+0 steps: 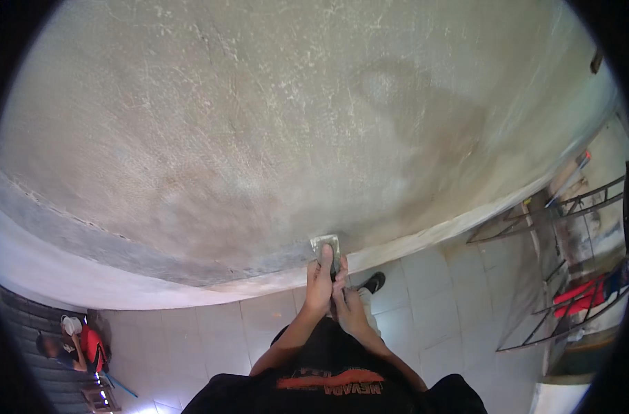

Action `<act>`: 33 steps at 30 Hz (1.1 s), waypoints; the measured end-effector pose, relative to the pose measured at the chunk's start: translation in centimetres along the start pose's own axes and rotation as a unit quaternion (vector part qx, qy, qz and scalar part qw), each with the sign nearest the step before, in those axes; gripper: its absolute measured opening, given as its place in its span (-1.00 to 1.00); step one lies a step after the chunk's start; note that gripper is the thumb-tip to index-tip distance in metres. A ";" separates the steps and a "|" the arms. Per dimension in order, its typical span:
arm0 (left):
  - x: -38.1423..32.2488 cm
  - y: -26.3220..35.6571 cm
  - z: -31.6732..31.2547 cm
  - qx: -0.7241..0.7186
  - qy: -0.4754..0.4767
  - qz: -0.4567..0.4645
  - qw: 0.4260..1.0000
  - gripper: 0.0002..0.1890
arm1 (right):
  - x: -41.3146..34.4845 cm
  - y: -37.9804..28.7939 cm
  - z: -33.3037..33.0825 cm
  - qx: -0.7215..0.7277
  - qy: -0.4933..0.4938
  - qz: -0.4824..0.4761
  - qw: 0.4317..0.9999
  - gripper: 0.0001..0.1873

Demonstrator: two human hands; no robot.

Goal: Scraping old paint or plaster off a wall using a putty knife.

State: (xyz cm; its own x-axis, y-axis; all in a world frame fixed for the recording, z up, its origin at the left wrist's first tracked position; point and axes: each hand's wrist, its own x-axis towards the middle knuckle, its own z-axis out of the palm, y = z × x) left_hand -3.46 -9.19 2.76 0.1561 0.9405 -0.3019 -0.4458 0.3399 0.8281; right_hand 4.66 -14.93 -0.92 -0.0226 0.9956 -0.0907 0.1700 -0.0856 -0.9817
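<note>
A flat metal scraper (333, 241) with a pale-smeared blade is set against the lower part of a grey-brown plastered wall (294, 134). My left hand (319, 290) grips it near the blade, its thumb pressed on the blade face. Just behind, my right hand (349, 309) closes around the handle end, close against my left hand. Most of the handle is hidden by my fingers. The wall surface is scuffed and streaked with pale scratches, and a darker grey band (138, 248) runs along its lower left.
Pale floor tiles (200, 331) spread below the wall, with my shoe (373, 282) on them. Metal scaffold frames (532, 227) stand at right, near someone's red-clad legs (583, 297). At far left another person (69, 352) is beside a white bucket (71, 325).
</note>
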 end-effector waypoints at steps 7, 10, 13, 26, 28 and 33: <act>0.0 1.2 0.7 -0.026 -0.007 0.019 0.999 -0.45 | 0.8 0.1 0.1 0.011 0.027 -0.070 0.997 -0.55; 0.0 0.1 0.3 -0.060 -0.018 -0.047 0.997 -0.45 | 0.1 0.8 0.1 0.032 0.012 0.016 0.999 -0.55; -0.2 -0.1 0.3 -0.051 -0.004 -0.003 0.999 -0.45 | 0.2 -0.8 -0.7 -0.015 -0.006 -0.030 0.999 -0.56; -0.2 0.2 0.2 -0.065 -0.023 -0.016 0.998 -0.45 | 0.0 -0.9 -0.1 -0.024 0.025 -0.043 0.998 -0.54; 0.3 -0.1 0.0 -0.057 -0.030 -0.019 0.998 -0.45 | 0.2 -0.5 -0.3 -0.046 0.029 -0.039 0.998 -0.58; -0.5 1.2 0.4 -0.022 -0.047 0.019 0.998 -0.44 | 0.0 -1.6 -0.9 -0.046 -0.015 -0.036 0.998 -0.62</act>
State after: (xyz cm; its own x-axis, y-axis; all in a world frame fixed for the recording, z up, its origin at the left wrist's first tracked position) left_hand -3.69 -9.30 4.08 0.2197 0.9494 -0.2243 -0.4906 0.3062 0.8158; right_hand 5.24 -14.73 0.83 -0.0669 0.9974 -0.0270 0.2567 -0.0089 -0.9665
